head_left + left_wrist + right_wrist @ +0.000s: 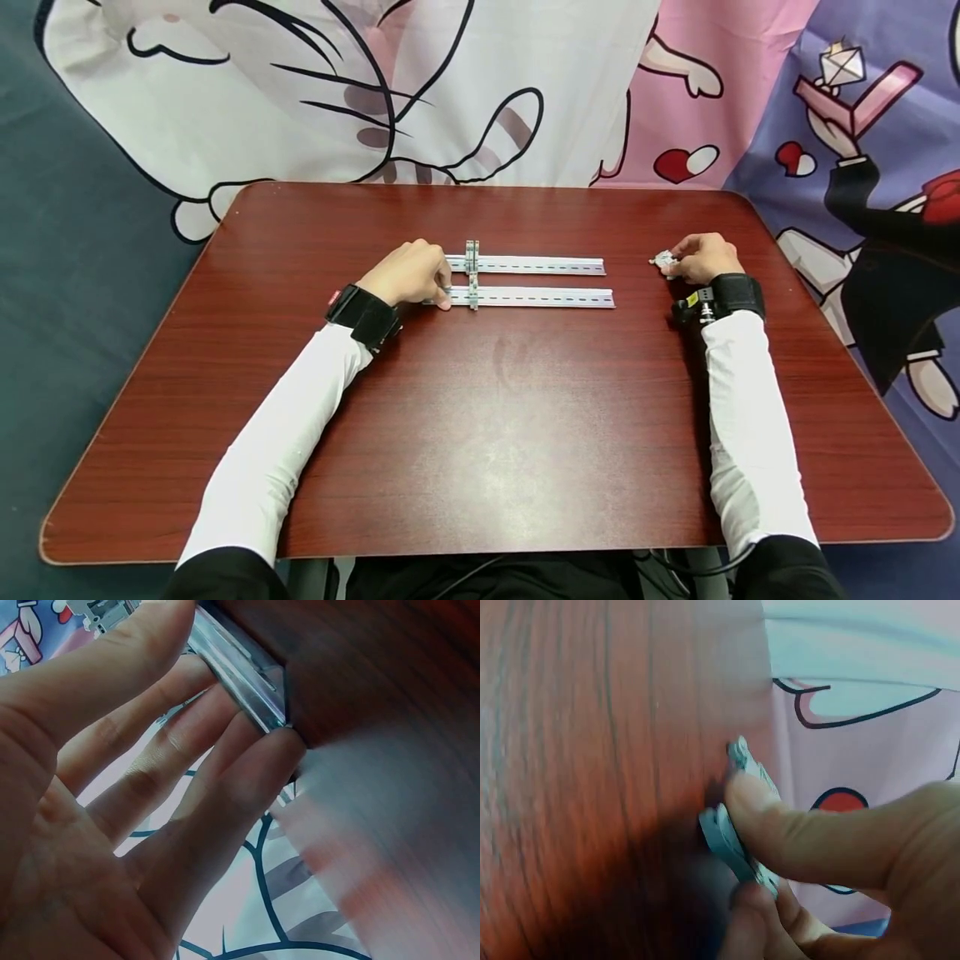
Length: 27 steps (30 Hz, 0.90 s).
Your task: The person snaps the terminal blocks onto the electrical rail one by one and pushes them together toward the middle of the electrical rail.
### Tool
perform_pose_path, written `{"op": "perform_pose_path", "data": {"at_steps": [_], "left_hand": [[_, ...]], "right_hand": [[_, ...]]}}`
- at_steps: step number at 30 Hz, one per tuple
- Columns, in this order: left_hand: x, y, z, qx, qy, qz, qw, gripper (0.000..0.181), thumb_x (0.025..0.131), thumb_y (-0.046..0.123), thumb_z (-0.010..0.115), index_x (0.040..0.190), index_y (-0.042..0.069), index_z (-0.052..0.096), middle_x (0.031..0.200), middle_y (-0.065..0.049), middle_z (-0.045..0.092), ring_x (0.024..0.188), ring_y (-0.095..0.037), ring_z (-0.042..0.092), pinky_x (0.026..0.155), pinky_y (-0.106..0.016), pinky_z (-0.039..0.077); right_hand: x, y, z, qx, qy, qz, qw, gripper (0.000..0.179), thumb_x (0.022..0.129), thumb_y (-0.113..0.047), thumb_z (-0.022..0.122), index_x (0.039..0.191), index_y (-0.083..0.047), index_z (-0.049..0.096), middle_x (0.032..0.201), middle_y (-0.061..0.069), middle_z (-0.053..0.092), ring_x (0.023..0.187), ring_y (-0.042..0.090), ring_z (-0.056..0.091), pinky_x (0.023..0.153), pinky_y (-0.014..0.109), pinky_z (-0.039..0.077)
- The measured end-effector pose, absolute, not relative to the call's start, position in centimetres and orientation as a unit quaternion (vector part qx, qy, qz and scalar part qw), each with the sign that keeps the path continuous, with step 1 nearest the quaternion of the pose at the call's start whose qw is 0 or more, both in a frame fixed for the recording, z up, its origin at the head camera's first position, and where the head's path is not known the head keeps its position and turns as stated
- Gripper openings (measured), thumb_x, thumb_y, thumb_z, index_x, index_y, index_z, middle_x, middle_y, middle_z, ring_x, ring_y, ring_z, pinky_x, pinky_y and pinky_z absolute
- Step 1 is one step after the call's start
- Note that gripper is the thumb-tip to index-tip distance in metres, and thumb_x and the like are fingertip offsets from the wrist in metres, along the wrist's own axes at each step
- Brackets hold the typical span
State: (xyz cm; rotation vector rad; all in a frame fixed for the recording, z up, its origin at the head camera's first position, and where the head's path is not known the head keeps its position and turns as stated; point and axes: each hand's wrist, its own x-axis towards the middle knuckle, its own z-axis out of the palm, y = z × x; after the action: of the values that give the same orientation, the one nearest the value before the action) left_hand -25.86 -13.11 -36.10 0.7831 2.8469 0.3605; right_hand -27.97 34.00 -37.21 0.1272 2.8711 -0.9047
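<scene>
Two slotted metal DIN rails lie side by side on the table, a far rail (540,265) and a near rail (547,297). My left hand (412,275) grips the near rail at its left end; in the left wrist view the thumb and fingers (240,780) are around the rail end (240,671). Just right of that hand, narrow grey-green terminal blocks (472,275) stand across the rails. Well to the right, my right hand (705,257) pinches a small light grey part (663,259), which looks like a terminal block, between thumb and fingers (754,799). Those fingers partly hide it.
The reddish-brown table (480,433) extends in front of the rails towards the body. A printed cloth (480,92) hangs beyond its far edge and at the right side. Cables (697,571) run below the near edge by the right sleeve.
</scene>
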Motion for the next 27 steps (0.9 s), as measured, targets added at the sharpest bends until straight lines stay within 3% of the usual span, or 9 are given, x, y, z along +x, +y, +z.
{"op": "perform_pose_path", "data": {"at_steps": [3,7,12,18,27], "left_hand": [[-25.8,-13.1,-36.2,0.263,0.954,0.122,0.082,0.02,0.068,0.03,0.089,0.08,0.018,0.078,0.081,0.004,0.07,0.076,-0.018,0.06,0.073,-0.034,0.05],[-25.8,-13.1,-36.0,0.262,0.954,0.121,0.083,0.02,0.069,0.03,0.089,0.081,0.018,0.078,0.081,0.004,0.07,0.076,-0.018,0.06,0.072,-0.034,0.05],[-25.8,-13.0,-35.9,0.253,0.955,0.127,0.088,0.021,0.068,0.029,0.089,0.082,0.018,0.078,0.086,0.004,0.07,0.075,-0.018,0.061,0.072,-0.034,0.049],[-25.9,-13.0,-35.9,0.254,0.955,0.128,0.086,0.021,0.068,0.029,0.09,0.082,0.019,0.078,0.086,0.005,0.071,0.074,-0.017,0.061,0.072,-0.034,0.049],[-25.8,-13.1,-36.1,0.262,0.954,0.123,0.082,0.019,0.069,0.029,0.089,0.08,0.018,0.078,0.08,0.004,0.07,0.074,-0.018,0.059,0.069,-0.033,0.049]], "right_hand": [[-28.1,33.7,-36.9,0.03,0.943,-0.322,0.072,0.032,0.082,-0.02,0.077,0.104,0.002,0.067,0.088,0.012,0.065,0.065,0.015,0.061,0.056,0.025,0.053],[-28.0,33.0,-36.0,-0.001,0.944,-0.317,0.088,0.027,0.086,-0.021,0.073,0.097,0.004,0.07,0.073,0.004,0.063,0.067,0.017,0.057,0.056,0.027,0.051],[-27.2,31.5,-34.2,-0.037,0.938,-0.321,0.124,0.027,0.089,-0.02,0.069,0.097,0.006,0.066,0.08,0.01,0.065,0.07,0.02,0.061,0.06,0.031,0.052],[-26.6,29.0,-32.7,-0.093,0.907,-0.361,0.196,0.033,0.089,-0.009,0.068,0.113,0.006,0.05,0.095,0.019,0.063,0.071,0.03,0.067,0.067,0.041,0.058],[-26.6,26.5,-33.2,-0.137,0.895,-0.328,0.268,0.025,0.087,-0.008,0.07,0.104,0.005,0.058,0.091,0.017,0.065,0.066,0.03,0.066,0.061,0.04,0.058]]}}
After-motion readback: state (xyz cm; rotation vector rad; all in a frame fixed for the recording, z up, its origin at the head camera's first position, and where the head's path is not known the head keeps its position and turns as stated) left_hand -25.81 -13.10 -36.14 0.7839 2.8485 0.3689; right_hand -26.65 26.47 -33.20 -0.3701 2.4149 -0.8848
